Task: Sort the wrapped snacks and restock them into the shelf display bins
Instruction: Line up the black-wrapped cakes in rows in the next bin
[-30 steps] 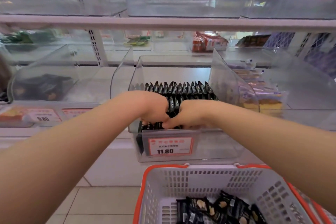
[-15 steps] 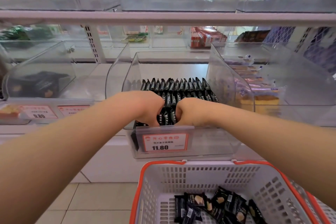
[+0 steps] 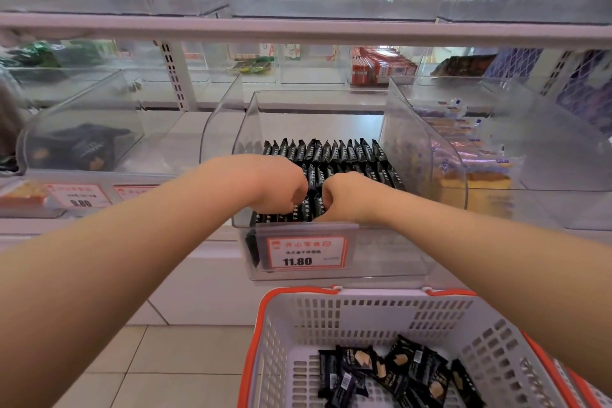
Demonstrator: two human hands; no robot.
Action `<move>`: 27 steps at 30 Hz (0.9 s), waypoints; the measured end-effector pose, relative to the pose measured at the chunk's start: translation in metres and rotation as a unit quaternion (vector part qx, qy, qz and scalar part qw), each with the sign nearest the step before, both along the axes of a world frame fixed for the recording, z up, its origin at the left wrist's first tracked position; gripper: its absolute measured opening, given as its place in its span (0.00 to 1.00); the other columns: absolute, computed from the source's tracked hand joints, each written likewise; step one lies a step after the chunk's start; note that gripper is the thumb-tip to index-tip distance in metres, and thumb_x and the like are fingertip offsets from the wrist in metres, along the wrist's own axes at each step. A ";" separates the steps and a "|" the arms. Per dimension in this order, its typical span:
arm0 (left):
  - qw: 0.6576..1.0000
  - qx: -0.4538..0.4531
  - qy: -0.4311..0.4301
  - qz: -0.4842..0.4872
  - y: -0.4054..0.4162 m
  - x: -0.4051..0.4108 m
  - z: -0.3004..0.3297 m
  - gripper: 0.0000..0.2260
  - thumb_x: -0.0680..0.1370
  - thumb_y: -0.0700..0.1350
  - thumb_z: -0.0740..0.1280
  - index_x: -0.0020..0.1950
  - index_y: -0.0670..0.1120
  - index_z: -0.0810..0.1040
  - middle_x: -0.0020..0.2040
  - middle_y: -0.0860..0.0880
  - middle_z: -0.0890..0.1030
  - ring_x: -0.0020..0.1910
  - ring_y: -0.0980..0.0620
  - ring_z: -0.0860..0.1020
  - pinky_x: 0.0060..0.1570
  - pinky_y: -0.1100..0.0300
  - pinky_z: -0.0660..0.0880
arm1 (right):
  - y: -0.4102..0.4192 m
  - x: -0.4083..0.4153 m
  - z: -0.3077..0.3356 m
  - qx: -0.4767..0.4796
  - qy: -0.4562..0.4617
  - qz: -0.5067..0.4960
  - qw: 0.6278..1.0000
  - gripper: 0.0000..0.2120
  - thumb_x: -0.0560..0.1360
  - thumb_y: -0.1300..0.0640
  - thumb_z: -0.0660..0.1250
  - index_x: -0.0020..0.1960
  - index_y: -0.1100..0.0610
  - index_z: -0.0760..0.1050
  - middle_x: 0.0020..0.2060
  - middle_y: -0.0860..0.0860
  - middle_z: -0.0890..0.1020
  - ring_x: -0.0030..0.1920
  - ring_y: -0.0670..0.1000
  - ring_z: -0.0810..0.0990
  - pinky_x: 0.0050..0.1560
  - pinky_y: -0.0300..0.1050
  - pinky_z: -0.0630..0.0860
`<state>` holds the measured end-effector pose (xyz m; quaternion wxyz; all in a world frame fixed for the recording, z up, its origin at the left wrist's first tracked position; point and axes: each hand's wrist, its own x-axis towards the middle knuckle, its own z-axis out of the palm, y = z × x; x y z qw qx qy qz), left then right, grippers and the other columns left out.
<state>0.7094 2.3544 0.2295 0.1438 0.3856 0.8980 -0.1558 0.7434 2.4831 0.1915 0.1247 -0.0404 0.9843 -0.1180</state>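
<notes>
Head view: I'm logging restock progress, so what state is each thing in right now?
Clear plastic display bin: partly filled with upright rows of black wrapped snacks.
Left hand: curled, fingers down among the front snacks.
Right hand: curled, fingers down among the front snacks.
White basket with orange rim: holds loose black packets.

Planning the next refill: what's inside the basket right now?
A loose pile of black wrapped snacks lies on the basket floor. The right forearm covers its right side, so anything there is hidden.
</notes>
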 end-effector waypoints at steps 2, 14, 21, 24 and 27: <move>0.999 0.014 0.034 -0.011 -0.002 0.006 0.006 0.15 0.78 0.41 0.57 0.64 0.48 0.73 0.58 0.48 0.77 0.55 0.49 0.74 0.51 0.58 0.70 | 0.003 0.000 0.002 -0.015 -0.033 0.012 0.999 0.16 0.72 0.46 0.69 0.44 0.60 0.73 0.38 0.54 0.75 0.35 0.50 0.69 0.32 0.42 0.66; 0.952 0.239 0.106 -0.158 -0.009 0.086 0.014 0.07 0.77 0.53 0.56 0.47 0.53 0.72 0.35 0.56 0.67 0.38 0.54 0.67 0.39 0.56 0.71 | 0.044 0.084 0.048 -0.283 0.122 -0.003 0.951 0.05 0.76 0.55 0.65 0.45 0.54 0.79 0.30 0.44 0.81 0.28 0.36 0.73 0.29 0.25 0.67; 0.976 0.107 -0.029 -0.189 0.033 0.136 -0.080 0.10 0.79 0.51 0.56 0.53 0.49 0.74 0.49 0.47 0.79 0.45 0.45 0.77 0.39 0.56 0.69 | 0.104 0.171 -0.027 -0.285 -0.035 -0.052 0.957 0.03 0.76 0.56 0.65 0.45 0.54 0.78 0.32 0.46 0.81 0.33 0.46 0.75 0.35 0.39 0.73; 0.979 0.055 -0.056 -0.186 0.062 0.147 -0.133 0.12 0.79 0.48 0.56 0.55 0.45 0.74 0.52 0.42 0.79 0.48 0.41 0.77 0.38 0.56 0.67 | 0.130 0.187 -0.086 -0.251 -0.089 -0.087 0.960 0.03 0.77 0.59 0.64 0.46 0.56 0.76 0.37 0.49 0.80 0.37 0.46 0.76 0.39 0.35 0.73; 0.979 0.025 -0.129 -0.157 0.090 0.156 -0.185 0.12 0.79 0.46 0.55 0.58 0.44 0.73 0.53 0.41 0.77 0.50 0.40 0.76 0.41 0.52 0.72 | 0.156 0.201 -0.142 -0.212 -0.139 -0.111 0.961 0.03 0.77 0.58 0.63 0.47 0.54 0.75 0.39 0.47 0.78 0.42 0.47 0.76 0.44 0.38 0.72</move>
